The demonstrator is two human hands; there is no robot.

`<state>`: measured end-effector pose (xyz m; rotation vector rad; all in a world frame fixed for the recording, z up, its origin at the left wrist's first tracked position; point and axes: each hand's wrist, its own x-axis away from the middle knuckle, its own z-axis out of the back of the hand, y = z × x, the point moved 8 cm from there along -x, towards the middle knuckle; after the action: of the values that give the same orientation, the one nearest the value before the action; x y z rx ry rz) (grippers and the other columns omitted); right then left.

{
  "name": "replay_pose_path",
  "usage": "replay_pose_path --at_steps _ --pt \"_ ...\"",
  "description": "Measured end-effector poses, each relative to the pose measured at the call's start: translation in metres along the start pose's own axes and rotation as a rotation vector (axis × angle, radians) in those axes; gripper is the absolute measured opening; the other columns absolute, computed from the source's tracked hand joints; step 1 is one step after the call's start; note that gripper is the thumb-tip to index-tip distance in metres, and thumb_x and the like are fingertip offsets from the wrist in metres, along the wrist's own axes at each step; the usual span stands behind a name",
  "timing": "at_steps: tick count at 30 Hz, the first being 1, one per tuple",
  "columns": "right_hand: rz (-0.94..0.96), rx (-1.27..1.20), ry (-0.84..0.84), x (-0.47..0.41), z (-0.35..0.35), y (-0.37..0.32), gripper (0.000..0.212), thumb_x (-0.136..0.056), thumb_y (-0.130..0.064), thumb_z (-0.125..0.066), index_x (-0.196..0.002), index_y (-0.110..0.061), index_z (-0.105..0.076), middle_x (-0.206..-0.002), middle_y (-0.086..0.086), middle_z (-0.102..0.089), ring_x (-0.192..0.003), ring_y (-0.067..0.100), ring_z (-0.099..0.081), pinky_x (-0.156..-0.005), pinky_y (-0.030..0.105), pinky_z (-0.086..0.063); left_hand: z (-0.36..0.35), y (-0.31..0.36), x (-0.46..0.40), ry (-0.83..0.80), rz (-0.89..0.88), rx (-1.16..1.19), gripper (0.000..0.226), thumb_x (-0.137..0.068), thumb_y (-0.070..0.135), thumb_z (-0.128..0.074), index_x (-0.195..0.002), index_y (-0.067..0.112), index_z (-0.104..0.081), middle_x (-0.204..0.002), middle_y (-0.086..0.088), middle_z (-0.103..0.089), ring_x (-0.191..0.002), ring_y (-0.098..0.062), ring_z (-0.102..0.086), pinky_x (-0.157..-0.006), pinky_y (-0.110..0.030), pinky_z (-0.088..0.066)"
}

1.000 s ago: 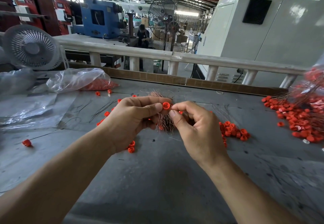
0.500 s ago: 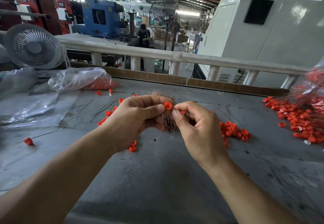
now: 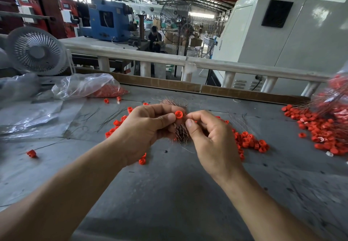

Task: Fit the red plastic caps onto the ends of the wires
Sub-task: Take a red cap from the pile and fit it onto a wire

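My left hand (image 3: pixel 143 131) pinches one red cap (image 3: pixel 178 114) between thumb and forefinger, its open side facing me. The lower fingers of that hand also clutch a bundle of thin copper wires (image 3: pixel 181 132), which sticks out above and below the fist. My right hand (image 3: pixel 212 140) is closed in a pinch right beside the cap, thumb and forefinger tips touching it, apparently on a single fine wire. Loose red caps (image 3: pixel 250 142) lie on the grey table (image 3: pixel 169 193) under and right of my hands.
A larger heap of red caps (image 3: pixel 320 129) with wires lies at the right edge. A clear plastic bag of caps (image 3: pixel 88 86) and a white desk fan (image 3: pixel 35 52) sit at the back left. One stray cap (image 3: pixel 31 153) lies at the left. A white railing (image 3: pixel 207 64) borders the far side.
Almost nothing: both hands stay pinched together at the cap, with only slight finger movement and a small shift of the view.
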<state>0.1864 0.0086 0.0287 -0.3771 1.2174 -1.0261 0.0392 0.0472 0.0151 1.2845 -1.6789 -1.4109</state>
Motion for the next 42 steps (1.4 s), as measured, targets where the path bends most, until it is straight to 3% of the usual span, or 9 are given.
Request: replay_pose_path --at_steps 2,6,12,17,22,27,31,37,42 --pt "-0.016 -0.011 -0.008 0.001 -0.001 0.001 0.016 -0.100 -0.022 -0.055 -0.100 -0.026 -0.070 -0.076 -0.004 -0.069 -0.070 0.014 -0.063 -0.066 0.043 -0.053 0.000 0.000 0.000 0.011 -0.008 0.006 0.028 -0.080 0.012 -0.064 -0.104 0.002 -0.072 -0.083 -0.007 -0.072 -0.069 -0.012 -0.061 -0.064 -0.023 -0.056" --pt "-0.034 -0.030 -0.023 0.002 -0.002 0.001 0.023 -0.103 -0.014 -0.050 -0.103 -0.029 -0.067 -0.071 0.004 -0.065 -0.062 0.028 -0.056 -0.057 0.046 -0.046 0.002 0.001 0.000 0.034 -0.018 0.003 0.027 -0.081 0.014 -0.065 -0.104 0.004 -0.074 -0.090 -0.009 -0.074 -0.071 -0.015 -0.061 -0.064 -0.024 -0.056" --pt "-0.065 -0.012 -0.030 0.001 -0.004 0.005 0.021 -0.101 -0.020 -0.049 -0.109 -0.032 -0.065 -0.079 -0.003 -0.072 -0.068 0.021 -0.064 -0.064 0.044 -0.051 0.003 0.001 0.001 0.042 -0.017 -0.006 0.028 -0.082 0.015 -0.065 -0.106 0.004 -0.074 -0.102 -0.015 -0.076 -0.076 -0.018 -0.063 -0.065 -0.025 -0.057" --pt "-0.093 -0.036 -0.030 0.001 -0.004 0.009 0.021 -0.101 -0.021 -0.050 -0.113 -0.029 -0.065 -0.085 -0.010 -0.075 -0.074 0.010 -0.069 -0.068 0.033 -0.056 0.000 0.003 0.002 0.028 -0.015 0.005 0.033 -0.082 0.015 -0.063 -0.111 0.001 -0.071 -0.108 -0.018 -0.076 -0.079 -0.019 -0.069 -0.065 -0.026 -0.058" --pt "-0.114 -0.066 -0.054 0.002 -0.007 0.010 0.025 -0.101 -0.015 -0.049 -0.117 -0.029 -0.062 -0.079 -0.013 -0.073 -0.065 0.003 -0.063 -0.059 0.016 -0.045 -0.003 0.003 0.003 0.005 -0.008 0.025 0.033 -0.083 0.015 -0.063 -0.111 -0.001 -0.069 -0.111 -0.019 -0.075 -0.085 -0.022 -0.074 -0.071 -0.029 -0.061" --pt "-0.161 -0.085 -0.086 0.002 -0.010 0.011 0.034 -0.089 -0.020 -0.044 -0.117 -0.032 -0.061 -0.076 -0.005 -0.071 -0.059 0.012 -0.059 -0.055 0.036 -0.050 -0.005 0.001 0.004 -0.031 0.023 0.074 0.022 -0.085 0.015 -0.063 -0.101 0.006 -0.077 -0.109 -0.022 -0.075 -0.098 -0.028 -0.075 -0.081 -0.032 -0.062" --pt "-0.190 -0.115 -0.119 0.004 -0.013 0.012 0.039 -0.083 -0.018 -0.045 -0.115 -0.034 -0.061 -0.077 -0.007 -0.072 -0.058 0.010 -0.058 -0.052 0.030 -0.046 -0.008 0.001 0.005 -0.052 0.036 0.120 0.021 -0.086 0.012 -0.063 -0.101 0.003 -0.075 -0.110 -0.025 -0.074 -0.104 -0.031 -0.074 -0.081 -0.031 -0.062" --pt "-0.186 -0.060 -0.083 0.003 -0.010 0.014 0.038 -0.084 -0.013 -0.049 -0.114 -0.030 -0.064 -0.087 -0.009 -0.074 -0.061 0.002 -0.060 -0.054 0.019 -0.045 -0.009 0.003 0.005 -0.067 0.033 0.136 0.028 -0.087 0.011 -0.061 -0.110 -0.004 -0.065 -0.111 -0.025 -0.074 -0.105 -0.031 -0.074 -0.080 -0.029 -0.062" --pt "-0.191 0.048 -0.005 0.001 -0.002 0.015 0.034 -0.092 -0.003 -0.055 -0.113 -0.026 -0.067 -0.096 -0.013 -0.070 -0.092 -0.002 -0.065 -0.080 0.015 -0.050 -0.009 0.003 0.004 -0.039 0.031 0.110 0.028 -0.087 0.012 -0.061 -0.109 -0.003 -0.066 -0.109 -0.023 -0.075 -0.104 -0.029 -0.074 -0.080 -0.028 -0.062"
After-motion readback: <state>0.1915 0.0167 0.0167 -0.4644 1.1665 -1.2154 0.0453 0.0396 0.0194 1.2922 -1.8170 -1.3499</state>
